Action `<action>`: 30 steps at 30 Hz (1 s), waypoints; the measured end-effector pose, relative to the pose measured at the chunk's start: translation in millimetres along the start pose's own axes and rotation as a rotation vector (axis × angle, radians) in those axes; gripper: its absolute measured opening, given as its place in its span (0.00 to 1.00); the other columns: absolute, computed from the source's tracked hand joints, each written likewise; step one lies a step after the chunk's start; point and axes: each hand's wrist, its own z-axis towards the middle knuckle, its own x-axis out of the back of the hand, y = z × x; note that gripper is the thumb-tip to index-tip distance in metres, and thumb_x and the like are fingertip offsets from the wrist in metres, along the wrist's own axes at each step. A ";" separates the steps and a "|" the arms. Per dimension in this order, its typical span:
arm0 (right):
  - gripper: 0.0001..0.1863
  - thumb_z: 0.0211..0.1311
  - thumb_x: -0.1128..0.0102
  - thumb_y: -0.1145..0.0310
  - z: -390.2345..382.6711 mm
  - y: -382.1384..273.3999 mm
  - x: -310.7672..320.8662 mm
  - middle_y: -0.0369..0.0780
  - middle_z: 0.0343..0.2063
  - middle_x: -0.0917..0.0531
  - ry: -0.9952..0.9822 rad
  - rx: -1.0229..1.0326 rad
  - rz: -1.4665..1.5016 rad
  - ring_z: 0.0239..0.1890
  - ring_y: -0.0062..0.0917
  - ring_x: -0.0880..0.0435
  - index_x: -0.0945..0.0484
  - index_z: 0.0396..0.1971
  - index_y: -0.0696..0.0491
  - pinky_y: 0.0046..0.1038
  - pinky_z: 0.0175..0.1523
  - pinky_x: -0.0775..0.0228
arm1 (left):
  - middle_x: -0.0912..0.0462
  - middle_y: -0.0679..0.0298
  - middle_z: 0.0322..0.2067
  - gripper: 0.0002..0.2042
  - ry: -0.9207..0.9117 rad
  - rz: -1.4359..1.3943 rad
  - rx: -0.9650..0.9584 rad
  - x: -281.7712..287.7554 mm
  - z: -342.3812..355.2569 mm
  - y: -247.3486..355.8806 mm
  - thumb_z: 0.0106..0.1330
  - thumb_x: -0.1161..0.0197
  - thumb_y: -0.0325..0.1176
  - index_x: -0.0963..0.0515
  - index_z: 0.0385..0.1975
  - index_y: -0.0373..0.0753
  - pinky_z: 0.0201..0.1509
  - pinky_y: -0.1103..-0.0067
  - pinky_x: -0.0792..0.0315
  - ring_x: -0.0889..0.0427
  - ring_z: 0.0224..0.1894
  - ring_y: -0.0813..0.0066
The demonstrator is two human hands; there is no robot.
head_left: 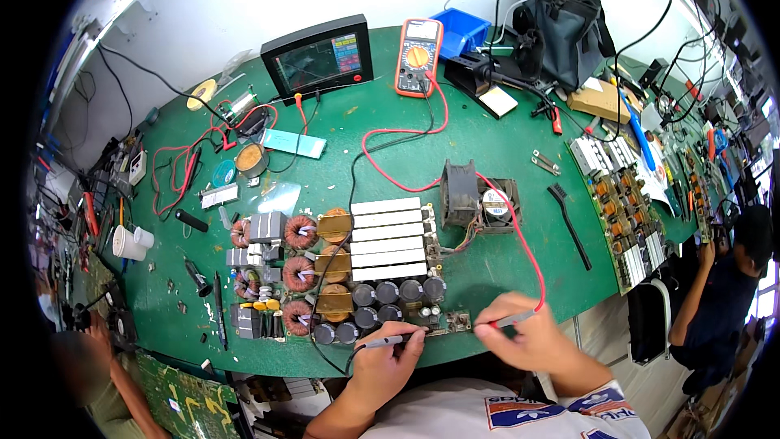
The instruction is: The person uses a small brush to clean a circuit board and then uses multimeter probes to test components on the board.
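Note:
My left hand (382, 370) is closed round the grey and black test probe (380, 343) of a multimeter, its tip at the near right edge of a power circuit board (341, 272). In my right hand (524, 337) is the second test probe (513, 319), on a red lead, pointing left toward the board's right corner; whether its tip touches cannot be made out. White block resistors, black round capacitors and copper-wound coils cover the board. Both leads run back to the orange multimeter (418, 57), which stands at the far side of the green table.
Two cooling fans (479, 199) stand behind the board, wired to it. A black brush (570, 226) lies right, near another circuit board (621, 211). At the back are an oscilloscope-like screen (318, 58), blue bin (463, 31) and black bag (565, 32). Other people sit at both sides.

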 end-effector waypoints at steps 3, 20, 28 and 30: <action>0.07 0.55 0.33 0.72 32.7 -42.6 57.0 0.42 0.36 0.21 -0.131 0.278 -0.498 0.40 0.38 0.20 0.20 0.34 0.55 0.38 0.46 0.30 | 0.19 0.64 0.21 0.05 0.044 -0.057 -0.020 -3.2 -3.1 -6.9 0.66 0.32 0.29 0.19 0.36 0.35 0.22 0.82 0.32 0.25 0.18 0.80; 0.22 0.60 0.35 0.51 396.4 82.1 61.7 0.54 0.35 0.14 0.150 0.009 -1.068 0.40 0.47 0.13 0.16 0.36 0.59 0.42 0.47 0.20 | 0.18 0.57 0.22 0.05 0.016 0.004 -0.121 8.6 2.3 1.4 0.64 0.32 0.29 0.20 0.36 0.37 0.24 0.75 0.26 0.18 0.20 0.65; 0.13 0.62 0.43 0.60 416.4 103.0 42.0 0.47 0.38 0.13 0.055 -0.071 -1.080 0.43 0.41 0.13 0.14 0.41 0.45 0.42 0.48 0.20 | 0.20 0.63 0.20 0.06 -0.004 0.009 -0.116 12.1 4.5 5.8 0.64 0.31 0.28 0.18 0.37 0.37 0.20 0.80 0.32 0.25 0.17 0.78; 0.13 0.63 0.45 0.62 416.1 102.2 40.9 0.47 0.38 0.13 0.035 -0.040 -1.117 0.43 0.41 0.13 0.14 0.41 0.46 0.42 0.48 0.20 | 0.19 0.63 0.21 0.06 0.003 -0.005 -0.120 12.4 5.5 6.3 0.63 0.31 0.28 0.18 0.37 0.36 0.21 0.80 0.31 0.24 0.17 0.77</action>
